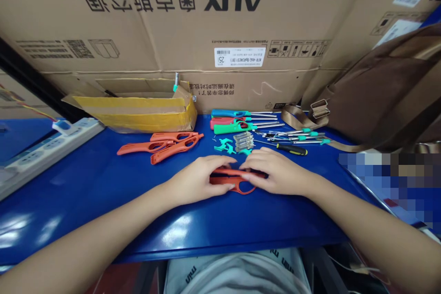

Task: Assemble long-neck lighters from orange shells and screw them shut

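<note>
A: The orange shell lies flat on the blue worktop, dead centre in front of you. Its finger loop pokes out toward 6 o'clock.

B: You have it at both ends. Your left hand curls its fingers over the left end and your right hand over the right. Both are closed on the shell and press it down.

A: To my eye you're fitting or closing up this one shell. The next move, I'd judge, calls for keeping both ends level. One hand should hold firm if the other lets go for a part.

B: Parts are near. At 12 o'clock from the shell sit the teal bits and the clear tubes. The screwdriver is at 1 o'clock and the spare orange shells at 11. Farther out at 12 lie the long tools with blue, red and green grips.

A: Beyond those, the taped cardboard box sits at 11, the power strip at 9 and the brown bag at 2.

B: Your fingers cover most of the shell, so you can't tell whether it is one half or two, or what sits inside. The patch at 3 o'clock is blurred out. The thin metal pieces by the screwdriver are too fine to make out.
</note>
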Available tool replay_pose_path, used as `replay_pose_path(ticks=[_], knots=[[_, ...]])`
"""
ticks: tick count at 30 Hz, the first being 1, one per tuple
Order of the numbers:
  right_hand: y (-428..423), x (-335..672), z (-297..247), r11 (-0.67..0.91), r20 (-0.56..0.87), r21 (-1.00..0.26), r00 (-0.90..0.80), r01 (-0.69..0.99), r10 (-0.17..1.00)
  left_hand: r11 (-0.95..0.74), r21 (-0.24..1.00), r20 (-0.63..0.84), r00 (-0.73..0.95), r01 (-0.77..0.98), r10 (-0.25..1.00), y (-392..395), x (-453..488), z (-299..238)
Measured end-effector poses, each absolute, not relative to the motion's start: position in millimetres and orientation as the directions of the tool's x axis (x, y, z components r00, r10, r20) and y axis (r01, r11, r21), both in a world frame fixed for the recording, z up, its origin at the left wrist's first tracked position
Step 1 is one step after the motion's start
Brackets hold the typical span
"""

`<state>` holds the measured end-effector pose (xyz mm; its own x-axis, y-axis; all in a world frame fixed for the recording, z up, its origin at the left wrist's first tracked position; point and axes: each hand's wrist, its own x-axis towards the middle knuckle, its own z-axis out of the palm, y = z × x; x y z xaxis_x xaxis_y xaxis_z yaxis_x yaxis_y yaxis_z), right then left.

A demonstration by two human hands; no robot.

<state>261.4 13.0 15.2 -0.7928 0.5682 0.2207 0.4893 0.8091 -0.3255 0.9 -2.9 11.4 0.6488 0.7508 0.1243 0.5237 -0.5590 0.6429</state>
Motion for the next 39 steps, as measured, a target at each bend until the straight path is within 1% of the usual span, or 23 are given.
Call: replay_pose_path(ticks=[3, 5, 7, 10, 13, 14, 16, 18, 19, 24, 26, 28, 30, 31, 32, 33, 34, 36, 39], knots=[[19.8, 264.4, 11.3, 0.791, 0.262, -0.263, -0.748, 0.552, 0.610, -0.570, 0.578, 0.099, 0.643, 0.584, 0.759, 1.4, -4.6, 14.6], [23.3, 266.6, 9.9, 0.764, 0.301, -0.248, -0.703, 0.595, 0.645, -0.565, 0.546, 0.084, 0.631, 0.619, 0.771, 2.4, -7.2, 17.2], [24.9, 268.7, 11.0, 0.716, 0.356, -0.274, -0.624, 0.642, 0.695, -0.542, 0.533, 0.058, 0.612, 0.650, 0.789, 1.9, -8.9, 19.8], [25.3, 272.6, 16.7, 0.638, 0.426, -0.327, -0.494, 0.697, 0.758, -0.485, 0.547, -0.010, 0.585, 0.682, 0.811, 0.8, -11.4, 23.9], [25.4, 276.9, 24.5, 0.609, 0.446, -0.405, -0.435, 0.682, 0.782, -0.462, 0.538, -0.052, 0.575, 0.705, 0.817, 2.8, -14.7, 26.3], [25.0, 277.8, 26.8, 0.625, 0.445, -0.437, -0.448, 0.647, 0.775, -0.469, 0.517, -0.044, 0.569, 0.716, 0.821, 4.2, -15.7, 26.3], [22.9, 277.5, 30.4, 0.689, 0.431, -0.490, -0.538, 0.534, 0.724, -0.500, 0.467, 0.003, 0.565, 0.729, 0.825, 7.6, -16.9, 24.7], [18.3, 274.5, 31.4, 0.755, 0.395, -0.502, -0.665, 0.422, 0.634, -0.544, 0.430, 0.060, 0.578, 0.721, 0.814, 10.5, -16.3, 21.2], [15.3, 272.1, 30.7, 0.777, 0.369, -0.490, -0.714, 0.395, 0.595, -0.563, 0.423, 0.085, 0.587, 0.710, 0.805, 11.5, -15.3, 18.9], [5.3, 260.7, 19.5, 0.826, 0.243, -0.343, -0.807, 0.447, 0.538, -0.627, 0.437, 0.201, 0.609, 0.645, 0.767, 10.0, -7.5, 11.1], [8.0, 260.0, 16.4, 0.828, 0.259, -0.298, -0.795, 0.474, 0.548, -0.661, 0.437, 0.261, 0.617, 0.610, 0.742, 7.3, -5.8, 13.1], [15.6, 263.6, 16.4, 0.804, 0.332, -0.267, -0.732, 0.532, 0.595, -0.716, 0.426, 0.296, 0.663, 0.553, 0.688, 3.4, -5.2, 17.9], [27.0, 273.0, 19.4, 0.728, 0.423, -0.233, -0.607, 0.644, 0.673, -0.779, 0.386, 0.282, 0.741, 0.495, 0.610, -1.5, -4.7, 23.5], [33.6, 280.1, 21.7, 0.651, 0.467, -0.215, -0.509, 0.728, 0.723, -0.804, 0.354, 0.261, 0.776, 0.477, 0.575, -4.2, -4.2, 25.6], [40.4, 288.7, 24.2, 0.559, 0.477, -0.205, -0.417, 0.803, 0.774, -0.826, 0.318, 0.238, 0.804, 0.466, 0.545, -6.8, -3.6, 27.0], [47.1, 298.4, 26.6, 0.455, 0.445, -0.185, -0.339, 0.871, 0.829, -0.841, 0.284, 0.214, 0.825, 0.460, 0.523, -9.3, -2.7, 27.7], [53.4, 309.0, 28.8, 0.341, 0.381, -0.142, -0.267, 0.929, 0.885, -0.853, 0.255, 0.194, 0.840, 0.456, 0.507, -11.3, -1.8, 27.5], [64.5, 330.4, 31.5, 0.163, 0.179, -0.039, -0.153, 0.986, 0.972, -0.864, 0.224, 0.164, 0.856, 0.451, 0.490, -13.9, 0.0, 25.6], [76.4, 356.7, 30.6, 0.071, 0.091, -0.011, -0.070, 0.997, 0.993, -0.861, 0.236, 0.152, 0.858, 0.450, 0.490, -14.0, 1.4, 22.5]])
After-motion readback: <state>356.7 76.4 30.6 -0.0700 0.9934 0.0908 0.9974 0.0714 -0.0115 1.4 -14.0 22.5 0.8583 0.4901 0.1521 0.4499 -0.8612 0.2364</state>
